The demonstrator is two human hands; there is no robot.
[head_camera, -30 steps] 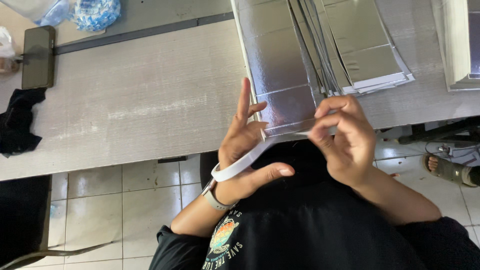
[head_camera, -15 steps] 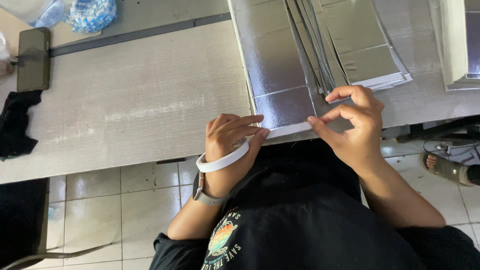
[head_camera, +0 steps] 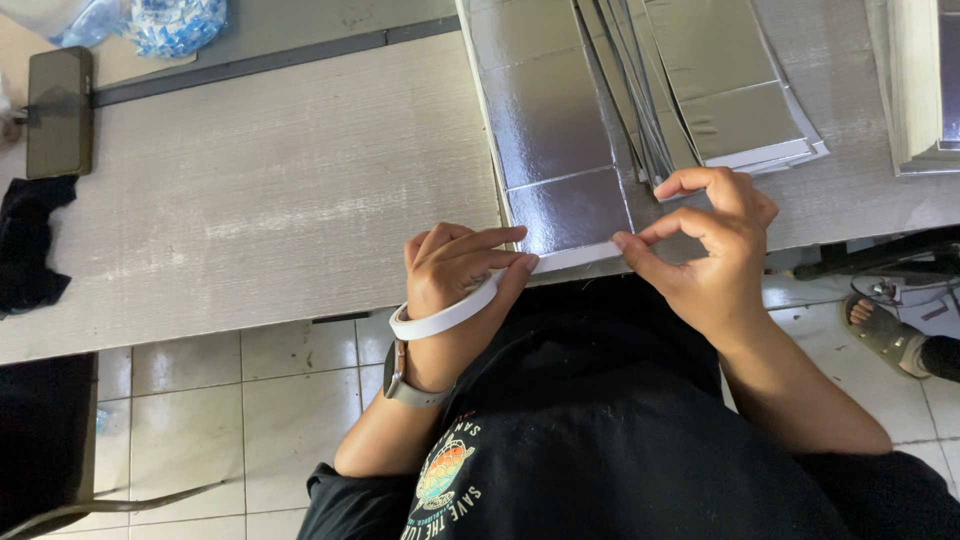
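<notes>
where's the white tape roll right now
In the head view, the white ring-shaped tape roll hangs around the left hand near the wrist, at the grey table edge, beside the silver foil sheet.

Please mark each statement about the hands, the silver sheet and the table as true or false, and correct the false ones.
1. Both hands, left hand and right hand, touch the near edge of the silver sheet. True.
2. A white strip lies by the left hand. True.
3. The dark phone lies beside the right hand. False: it is at the table's far left.
4. The sheet is red. False: it is shiny silver.
</notes>
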